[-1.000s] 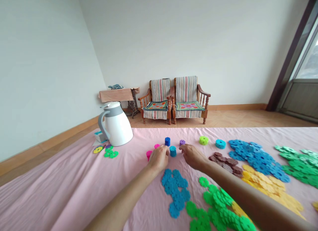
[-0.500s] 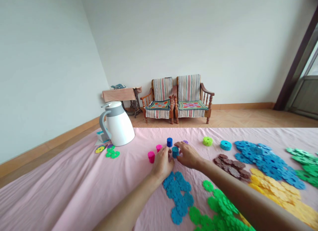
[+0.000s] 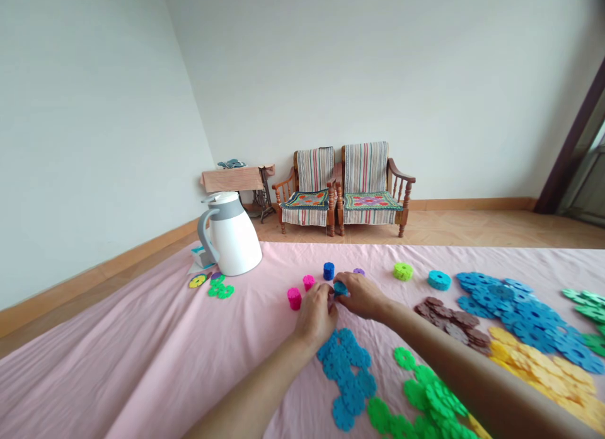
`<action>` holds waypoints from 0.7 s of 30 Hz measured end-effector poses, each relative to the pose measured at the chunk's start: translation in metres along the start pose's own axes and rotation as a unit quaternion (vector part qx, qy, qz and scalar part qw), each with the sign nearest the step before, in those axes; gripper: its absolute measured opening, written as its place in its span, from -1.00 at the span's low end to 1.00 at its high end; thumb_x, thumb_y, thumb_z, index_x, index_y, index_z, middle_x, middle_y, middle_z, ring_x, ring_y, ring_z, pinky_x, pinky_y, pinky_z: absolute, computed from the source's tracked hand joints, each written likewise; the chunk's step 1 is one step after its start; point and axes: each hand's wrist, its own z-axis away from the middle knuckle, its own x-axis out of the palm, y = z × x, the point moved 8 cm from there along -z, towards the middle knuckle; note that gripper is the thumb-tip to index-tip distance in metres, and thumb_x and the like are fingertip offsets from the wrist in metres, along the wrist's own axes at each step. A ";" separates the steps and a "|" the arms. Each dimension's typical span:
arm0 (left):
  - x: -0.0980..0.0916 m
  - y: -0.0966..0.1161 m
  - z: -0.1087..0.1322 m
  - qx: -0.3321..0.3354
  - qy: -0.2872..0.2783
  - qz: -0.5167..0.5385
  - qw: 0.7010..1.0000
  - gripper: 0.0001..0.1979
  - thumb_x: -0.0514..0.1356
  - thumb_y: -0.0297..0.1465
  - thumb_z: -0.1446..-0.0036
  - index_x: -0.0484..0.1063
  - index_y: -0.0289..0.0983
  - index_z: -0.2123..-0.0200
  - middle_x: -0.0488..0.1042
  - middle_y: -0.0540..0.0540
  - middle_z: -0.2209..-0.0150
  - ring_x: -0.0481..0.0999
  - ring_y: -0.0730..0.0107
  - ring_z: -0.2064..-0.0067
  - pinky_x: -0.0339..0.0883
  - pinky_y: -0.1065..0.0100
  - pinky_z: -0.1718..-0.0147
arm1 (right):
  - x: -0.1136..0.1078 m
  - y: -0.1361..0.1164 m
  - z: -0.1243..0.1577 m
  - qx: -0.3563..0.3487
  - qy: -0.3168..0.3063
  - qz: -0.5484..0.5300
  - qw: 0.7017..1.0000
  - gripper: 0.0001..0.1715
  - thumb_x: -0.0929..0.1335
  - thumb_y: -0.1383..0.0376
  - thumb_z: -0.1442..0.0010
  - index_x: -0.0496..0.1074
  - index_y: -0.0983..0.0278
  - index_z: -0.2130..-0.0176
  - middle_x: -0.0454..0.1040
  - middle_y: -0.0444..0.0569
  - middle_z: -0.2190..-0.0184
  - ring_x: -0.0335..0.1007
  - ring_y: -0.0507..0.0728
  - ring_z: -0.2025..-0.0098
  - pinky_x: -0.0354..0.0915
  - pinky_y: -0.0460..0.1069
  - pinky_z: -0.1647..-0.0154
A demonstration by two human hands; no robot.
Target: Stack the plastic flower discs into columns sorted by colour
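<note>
My left hand and my right hand meet on the pink cloth, fingers closed together around a small teal stack of discs. Only the top of that stack shows between my fingertips. Just beyond stand a dark blue stack, two pink stacks and a purple piece. A loose patch of teal discs lies right below my hands.
A white jug stands at the left, with small green, yellow and purple discs beside it. Lime and cyan stacks sit to the right. Brown, blue, yellow and green disc piles follow. Two chairs stand by the wall.
Both hands have closed in from either side onto the teal stack, which was standing free between them a second ago. The view has shifted slightly to the left.
</note>
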 end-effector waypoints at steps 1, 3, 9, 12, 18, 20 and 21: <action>0.001 0.000 0.000 0.002 -0.001 0.000 1.000 -0.73 0.09 -0.67 0.06 0.37 -0.28 0.28 0.45 -0.13 0.24 0.45 0.24 0.13 0.35 0.29 0.15 | 0.000 0.000 -0.001 0.001 -0.002 0.000 1.000 -0.71 0.35 0.16 -0.26 0.41 0.30 0.10 0.47 -0.04 0.13 0.43 0.14 0.12 0.35 0.15 0.09; 0.002 0.000 0.001 0.006 -0.002 0.000 1.000 -0.72 0.08 -0.67 0.05 0.37 -0.28 0.27 0.44 -0.13 0.23 0.45 0.24 0.12 0.35 0.29 0.14 | 0.001 0.001 -0.002 0.001 -0.002 -0.001 1.000 -0.72 0.35 0.16 -0.26 0.42 0.30 0.12 0.47 -0.04 0.15 0.43 0.13 0.13 0.35 0.14 0.10; -0.009 0.000 -0.001 0.003 0.012 0.001 1.000 -0.71 0.11 -0.64 0.00 0.38 -0.26 0.20 0.44 -0.09 0.22 0.46 0.31 0.17 0.36 0.34 0.19 | -0.010 0.006 0.009 -0.002 0.054 -0.028 0.998 -0.65 0.39 0.20 -0.21 0.37 0.31 0.04 0.46 -0.01 0.11 0.43 0.14 0.12 0.35 0.13 0.09; -0.040 0.001 -0.008 0.019 0.039 -0.002 0.999 -0.77 0.12 -0.61 -0.01 0.41 -0.25 0.27 0.44 -0.06 0.26 0.47 0.37 0.24 0.35 0.39 0.24 | -0.024 0.012 0.037 0.002 0.100 -0.049 0.994 -0.64 0.36 0.32 -0.17 0.34 0.33 0.02 0.48 0.05 0.12 0.46 0.10 0.19 0.36 0.06 0.13; -0.098 -0.038 -0.015 0.015 0.024 -0.037 0.999 -0.88 0.18 -0.43 -0.06 0.49 -0.31 0.32 0.47 -0.08 0.30 0.45 0.41 0.40 0.33 0.37 0.29 | -0.040 0.014 0.119 0.019 0.157 -0.063 0.985 -0.73 0.21 0.27 -0.25 0.37 0.30 0.09 0.53 0.02 0.30 0.50 0.10 0.35 0.40 0.02 0.32; -0.098 -0.055 -0.012 0.007 -0.014 -0.036 0.999 -0.76 0.25 -0.35 -0.02 0.51 -0.32 0.22 0.50 -0.11 0.24 0.45 0.40 0.40 0.33 0.36 0.29 | -0.039 0.013 0.144 0.024 0.192 -0.059 0.979 -0.74 0.21 0.26 -0.26 0.40 0.27 0.12 0.54 -0.01 0.35 0.50 0.09 0.41 0.42 0.00 0.37; -0.095 -0.063 -0.010 -0.002 -0.024 -0.033 0.999 -0.71 0.27 -0.32 0.00 0.51 -0.32 0.18 0.51 -0.11 0.23 0.44 0.40 0.41 0.33 0.36 0.31 | -0.038 0.012 0.156 0.020 0.214 -0.056 0.975 -0.74 0.22 0.25 -0.27 0.40 0.25 0.11 0.55 -0.01 0.33 0.51 0.09 0.40 0.43 -0.01 0.38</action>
